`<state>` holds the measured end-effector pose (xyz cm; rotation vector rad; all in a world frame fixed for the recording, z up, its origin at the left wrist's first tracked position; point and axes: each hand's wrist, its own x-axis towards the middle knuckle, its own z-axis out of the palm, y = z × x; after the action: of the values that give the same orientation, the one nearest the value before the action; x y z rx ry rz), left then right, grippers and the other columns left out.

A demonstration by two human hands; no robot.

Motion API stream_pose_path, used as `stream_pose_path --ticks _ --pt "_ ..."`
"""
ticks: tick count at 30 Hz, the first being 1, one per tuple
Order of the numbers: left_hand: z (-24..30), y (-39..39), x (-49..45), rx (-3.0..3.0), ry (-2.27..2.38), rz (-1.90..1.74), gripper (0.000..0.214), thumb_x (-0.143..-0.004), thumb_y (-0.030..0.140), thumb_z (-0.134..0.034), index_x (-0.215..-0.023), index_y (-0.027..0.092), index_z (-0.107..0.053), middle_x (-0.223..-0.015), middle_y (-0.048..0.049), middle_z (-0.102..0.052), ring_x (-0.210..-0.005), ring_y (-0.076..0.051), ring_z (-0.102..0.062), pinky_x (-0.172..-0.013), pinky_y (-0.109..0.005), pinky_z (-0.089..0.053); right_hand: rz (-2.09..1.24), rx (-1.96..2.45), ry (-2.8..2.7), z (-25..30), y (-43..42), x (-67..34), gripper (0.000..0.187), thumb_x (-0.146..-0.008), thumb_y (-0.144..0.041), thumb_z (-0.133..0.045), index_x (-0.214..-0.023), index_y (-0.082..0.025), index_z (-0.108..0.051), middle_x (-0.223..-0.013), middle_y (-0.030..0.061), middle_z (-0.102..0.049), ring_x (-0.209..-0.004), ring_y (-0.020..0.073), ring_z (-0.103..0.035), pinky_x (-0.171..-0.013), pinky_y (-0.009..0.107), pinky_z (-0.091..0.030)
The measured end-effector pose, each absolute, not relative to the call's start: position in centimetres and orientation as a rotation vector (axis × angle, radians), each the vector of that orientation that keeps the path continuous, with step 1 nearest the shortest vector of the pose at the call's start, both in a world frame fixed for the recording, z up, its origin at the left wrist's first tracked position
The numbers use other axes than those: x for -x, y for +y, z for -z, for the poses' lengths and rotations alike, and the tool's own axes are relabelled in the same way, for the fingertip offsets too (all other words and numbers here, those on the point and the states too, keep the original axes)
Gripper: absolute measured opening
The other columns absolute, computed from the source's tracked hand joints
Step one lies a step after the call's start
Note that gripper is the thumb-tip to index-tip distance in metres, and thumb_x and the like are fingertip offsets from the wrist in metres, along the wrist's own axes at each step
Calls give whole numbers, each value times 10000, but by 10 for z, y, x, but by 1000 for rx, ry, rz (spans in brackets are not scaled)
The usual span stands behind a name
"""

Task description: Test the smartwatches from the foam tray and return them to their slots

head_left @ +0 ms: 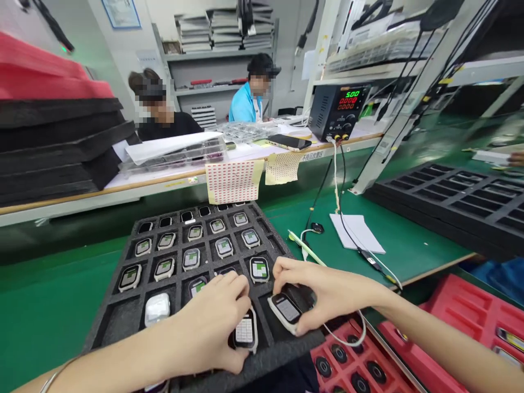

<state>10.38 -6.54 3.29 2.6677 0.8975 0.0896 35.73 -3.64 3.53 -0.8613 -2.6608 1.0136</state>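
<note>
My left hand is closed around a smartwatch body whose lit screen shows a keypad-like grid. My right hand grips another smartwatch body by its edges, tilted over the near right compartment. Both are at the near side of a black foam tray, where several more watch bodies with lit green-and-white screens, such as one watch, sit in square compartments. A watch wrapped in clear plastic or lying back up is left of my left hand. Some compartments are hidden by my hands.
A power supply and a phone stand on the shelf ahead. White paper and a green pen lie right of the tray. A red tray holds round black parts. Two people sit beyond; black trays are at right.
</note>
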Motion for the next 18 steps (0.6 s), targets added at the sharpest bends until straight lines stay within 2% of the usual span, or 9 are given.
stream_pose_path --ticks 2,4,6,8,11,13,15,18 --pt "-38 -63 -91 -2458 904 -295 363 -612 256 -721 -950 167 -624 -1131 -87 -574 -1016 -267 -537 -888 -370 -457 -1291 778 -2444 -37 -30 -361 438 -706 -376 -788 -1046 -152 -626 -1181 102 -522 -968 207 -557 -772 288 -473" --pt "-43 -61 -81 -2241 934 -454 424 -610 199 -715 -1020 177 -610 -1133 -76 -599 -1027 -251 -559 -912 -339 -451 -1558 681 -2200 -38 -27 -359 471 -696 -375 -803 -1061 -143 -617 -1211 133 -549 -1013 227 -574 -816 321 -477" --pt "-47 -57 -75 -2033 948 -598 420 -640 152 -686 -1049 180 -594 -1032 -57 -641 -960 -230 -595 -890 -325 -465 -1789 609 -1963 -36 -26 -351 516 -682 -319 -826 -1098 -133 -584 -1102 137 -623 -995 243 -615 -826 351 -490" --pt "-47 -53 -71 -1868 933 -745 396 -682 127 -655 -1064 185 -572 -990 -45 -635 -892 -206 -607 -854 -318 -480 -1923 604 -1766 -32 -28 -338 613 -668 -250 -837 -1182 -130 -524 -954 109 -669 -887 235 -666 -752 339 -530" --pt "-42 -49 -67 -1749 920 -900 401 -711 94 -627 -1086 206 -539 -1086 -51 -578 -947 -205 -581 -840 -307 -476 -1893 708 -1589 -28 -31 -314 678 -666 -188 -823 -1240 -125 -467 -838 66 -670 -674 156 -662 -571 239 -553" --pt "-38 -49 -65 -1709 928 -922 419 -707 62 -617 -1084 218 -525 -1129 -51 -553 -1024 -218 -555 -860 -304 -458 -1792 771 -1536 -28 -31 -300 601 -661 -156 -810 -1166 -141 -485 -855 47 -649 -586 105 -610 -445 161 -511" --pt "-36 -49 -63 -1652 924 -925 398 -704 34 -597 -1046 219 -509 -1083 -43 -563 -1046 -214 -542 -858 -295 -442 -1725 814 -1504 -30 -31 -290 528 -666 -133 -788 -1085 -171 -470 -871 27 -624 -548 85 -578 -355 111 -447" --pt "-36 -50 -61 -1511 902 -957 365 -680 -4 -572 -948 219 -464 -979 -17 -583 -952 -169 -548 -786 -260 -429 -1701 867 -1494 -30 -28 -281 502 -690 -127 -750 -1075 -189 -434 -882 24 -621 -482 60 -530 -309 90 -394"
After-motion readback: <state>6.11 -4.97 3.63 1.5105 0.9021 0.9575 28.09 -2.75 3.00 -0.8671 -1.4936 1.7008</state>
